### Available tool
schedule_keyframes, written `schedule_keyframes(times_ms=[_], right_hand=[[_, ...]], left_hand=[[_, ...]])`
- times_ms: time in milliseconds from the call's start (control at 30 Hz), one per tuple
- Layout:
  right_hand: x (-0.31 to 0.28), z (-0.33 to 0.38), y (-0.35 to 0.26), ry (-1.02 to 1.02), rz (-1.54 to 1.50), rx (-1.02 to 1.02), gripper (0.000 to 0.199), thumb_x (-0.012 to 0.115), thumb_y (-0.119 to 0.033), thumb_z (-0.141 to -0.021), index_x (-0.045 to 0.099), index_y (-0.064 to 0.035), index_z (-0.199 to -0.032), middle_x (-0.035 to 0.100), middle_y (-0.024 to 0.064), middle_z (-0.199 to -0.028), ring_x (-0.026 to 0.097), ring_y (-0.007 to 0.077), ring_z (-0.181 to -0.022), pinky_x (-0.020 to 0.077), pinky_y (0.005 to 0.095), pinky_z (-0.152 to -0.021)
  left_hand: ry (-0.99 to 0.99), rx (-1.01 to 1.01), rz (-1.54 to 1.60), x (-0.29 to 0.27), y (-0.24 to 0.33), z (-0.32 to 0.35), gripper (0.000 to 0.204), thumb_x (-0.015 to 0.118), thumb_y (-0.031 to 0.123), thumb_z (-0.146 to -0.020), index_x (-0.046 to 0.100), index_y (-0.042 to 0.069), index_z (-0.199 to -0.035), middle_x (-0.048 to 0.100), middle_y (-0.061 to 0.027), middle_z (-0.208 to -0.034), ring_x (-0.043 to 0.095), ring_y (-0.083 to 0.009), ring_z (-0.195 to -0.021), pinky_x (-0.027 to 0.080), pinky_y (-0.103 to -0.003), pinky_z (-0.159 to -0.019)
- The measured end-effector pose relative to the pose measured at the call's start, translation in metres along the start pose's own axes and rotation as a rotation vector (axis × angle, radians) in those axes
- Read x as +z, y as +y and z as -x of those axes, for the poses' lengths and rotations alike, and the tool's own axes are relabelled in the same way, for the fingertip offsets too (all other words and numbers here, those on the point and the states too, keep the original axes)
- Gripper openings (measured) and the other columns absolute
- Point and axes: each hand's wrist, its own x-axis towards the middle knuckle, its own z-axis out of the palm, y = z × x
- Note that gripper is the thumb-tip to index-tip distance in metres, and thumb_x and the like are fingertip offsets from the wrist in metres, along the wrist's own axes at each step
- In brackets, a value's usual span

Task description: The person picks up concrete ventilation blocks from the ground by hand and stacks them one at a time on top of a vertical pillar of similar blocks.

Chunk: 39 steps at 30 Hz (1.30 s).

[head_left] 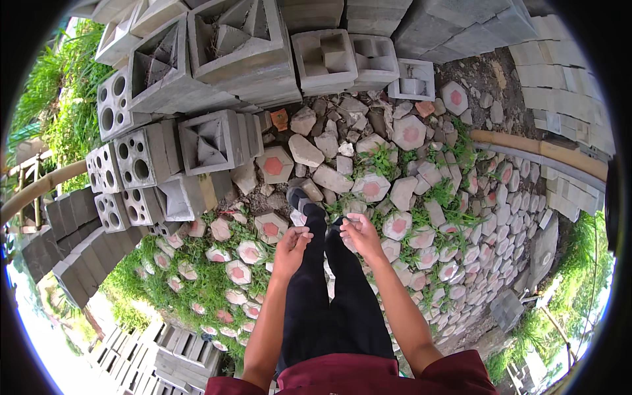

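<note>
My left hand (293, 249) is raised in front of my legs, its fingers curled in toward the thumb. A little to its right, my right hand (361, 236) is also closed, thumb and fingertips drawn together. Whether either hand pinches something small cannot be made out. The hands are apart from each other, above my black trousers (332, 309). Below them lies ground paved with hexagonal stones with reddish centres, such as the paving stone (270, 228) near my left hand and another paving stone (397, 226) beyond my right. A dark shoe (299, 199) rests among broken stones.
Hollow concrete blocks (240, 62) are stacked ahead, with round-holed blocks (135, 161) at the left. Loose rubble (306, 151) lies before the stacks. A bamboo pole (540, 150) crosses at the right, near stacked pale blocks (556, 72). Grass (178, 289) grows between the pavers.
</note>
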Motion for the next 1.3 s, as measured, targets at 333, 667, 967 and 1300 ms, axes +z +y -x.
schedule_keyframes(times_ms=[333, 667, 967, 1300], right_hand=[[0.005, -0.075, -0.074, 0.089, 0.038, -0.217, 0.047, 0.064, -0.027, -0.089, 0.046, 0.0019, -0.122, 0.065, 0.0135, -0.093, 0.065, 0.0168, -0.08, 0.051, 0.0284, -0.067], [-0.098, -0.167, -0.059, 0.154, 0.337, -0.211, 0.049, 0.066, -0.029, -0.087, 0.047, 0.0017, -0.121, 0.066, 0.0134, -0.082, 0.067, 0.0211, -0.073, 0.0508, 0.0326, -0.067], [-0.193, -0.263, -0.16, 0.098, 0.198, -0.046, 0.068, 0.069, -0.04, -0.083, 0.038, 0.0027, -0.126, 0.064, 0.0188, -0.097, 0.066, 0.0182, -0.073, 0.0521, 0.0319, -0.058], [-0.278, -0.385, -0.227, 0.268, 0.246, -0.068, 0.086, 0.073, -0.047, -0.077, 0.029, 0.0018, -0.132, 0.059, 0.0194, -0.111, 0.066, 0.0227, -0.08, 0.0564, 0.0318, -0.059]], left_hand=[[-0.067, -0.104, 0.183, 0.0, 0.112, -0.088, 0.026, 0.05, 0.022, -0.097, 0.058, 0.003, -0.112, 0.066, -0.008, -0.102, 0.063, -0.0149, -0.092, 0.05, -0.03, -0.082], [0.007, -0.174, 0.114, 0.043, 0.096, -0.17, 0.027, 0.055, 0.027, -0.095, 0.06, 0.005, -0.109, 0.067, -0.0066, -0.1, 0.062, -0.0139, -0.091, 0.049, -0.031, -0.08], [0.102, -0.211, -0.027, 0.136, 0.044, -0.317, 0.021, 0.054, 0.025, -0.092, 0.061, 0.009, -0.103, 0.068, -0.003, -0.094, 0.063, -0.0132, -0.086, 0.049, -0.031, -0.073], [0.274, 0.001, -0.552, 0.252, 0.094, -0.442, 0.045, 0.06, 0.043, -0.084, 0.064, 0.001, -0.099, 0.068, -0.021, -0.095, 0.063, -0.0382, -0.095, 0.049, -0.042, -0.084]])
